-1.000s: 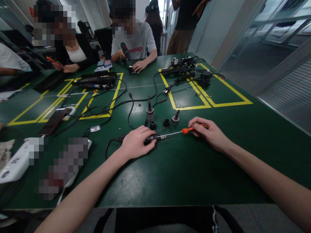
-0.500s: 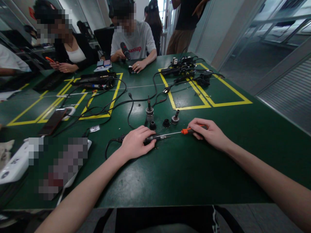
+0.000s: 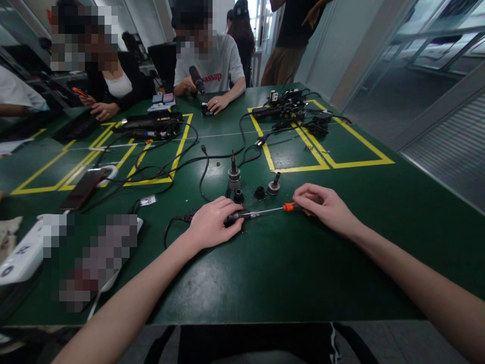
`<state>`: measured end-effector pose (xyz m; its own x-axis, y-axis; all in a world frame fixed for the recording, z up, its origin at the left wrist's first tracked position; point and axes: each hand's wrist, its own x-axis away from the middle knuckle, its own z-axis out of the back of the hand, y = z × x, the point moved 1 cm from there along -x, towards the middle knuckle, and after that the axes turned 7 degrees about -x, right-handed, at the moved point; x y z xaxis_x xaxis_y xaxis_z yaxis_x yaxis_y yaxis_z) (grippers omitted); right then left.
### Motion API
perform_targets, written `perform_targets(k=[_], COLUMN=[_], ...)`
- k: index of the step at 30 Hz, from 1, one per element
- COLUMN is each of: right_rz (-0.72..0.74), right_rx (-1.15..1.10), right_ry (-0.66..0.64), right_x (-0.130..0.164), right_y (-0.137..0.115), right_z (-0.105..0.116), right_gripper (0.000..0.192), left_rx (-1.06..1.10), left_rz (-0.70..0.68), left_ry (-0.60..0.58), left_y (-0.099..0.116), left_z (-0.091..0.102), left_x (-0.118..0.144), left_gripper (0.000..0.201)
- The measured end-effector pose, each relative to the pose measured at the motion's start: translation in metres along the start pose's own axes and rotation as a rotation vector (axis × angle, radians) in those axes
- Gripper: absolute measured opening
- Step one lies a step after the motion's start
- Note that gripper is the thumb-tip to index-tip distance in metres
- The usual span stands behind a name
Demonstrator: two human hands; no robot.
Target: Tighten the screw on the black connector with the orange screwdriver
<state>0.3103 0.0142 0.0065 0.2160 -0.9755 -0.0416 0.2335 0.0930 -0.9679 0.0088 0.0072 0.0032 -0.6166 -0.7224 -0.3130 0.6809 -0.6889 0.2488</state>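
My left hand lies over a black corded tool, its fingers wrapped round the body, which rests on the green table. The tool's narrow metal front end points right, out past my thumb. In my right hand is a screwdriver with an orange-and-black handle. Its thin shaft reaches left to the tool's metal end; whether the tip touches cannot be made out. Just behind stand a tall metal-and-black cylindrical part, a shorter round part with a black stem, and two small black caps.
Black cables wind across the table behind the parts. To the left lie a phone and a white power strip. A bundle of black equipment lies at the back right. Across the table a person holds a power drill.
The screwdriver has turned slightly, and its shaft now lines up with the tool's metal end rather than lying across it. My left hand stays in place.
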Motion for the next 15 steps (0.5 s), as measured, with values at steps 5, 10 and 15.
perform_targets(k=[5, 10, 15], right_rz=[0.04, -0.058, -0.02], right_rx=[-0.069, -0.036, -0.087], right_ry=[0.017, -0.048, 0.002], right_x=[-0.0008, 0.0008, 0.0004], right_y=[-0.0005, 0.002, -0.0015], right_z=[0.0, 0.0004, -0.0004], right_gripper=[0.039, 0.049, 0.039], left_rx=[-0.003, -0.002, -0.007], left_rz=[0.005, 0.003, 0.0], left_ry=[0.001, 0.003, 0.006], left_y=[0.0003, 0.0002, 0.0002], left_z=[-0.0003, -0.0003, -0.0002], left_x=[-0.0006, -0.0003, -0.0002], left_gripper=[0.022, 0.022, 0.022])
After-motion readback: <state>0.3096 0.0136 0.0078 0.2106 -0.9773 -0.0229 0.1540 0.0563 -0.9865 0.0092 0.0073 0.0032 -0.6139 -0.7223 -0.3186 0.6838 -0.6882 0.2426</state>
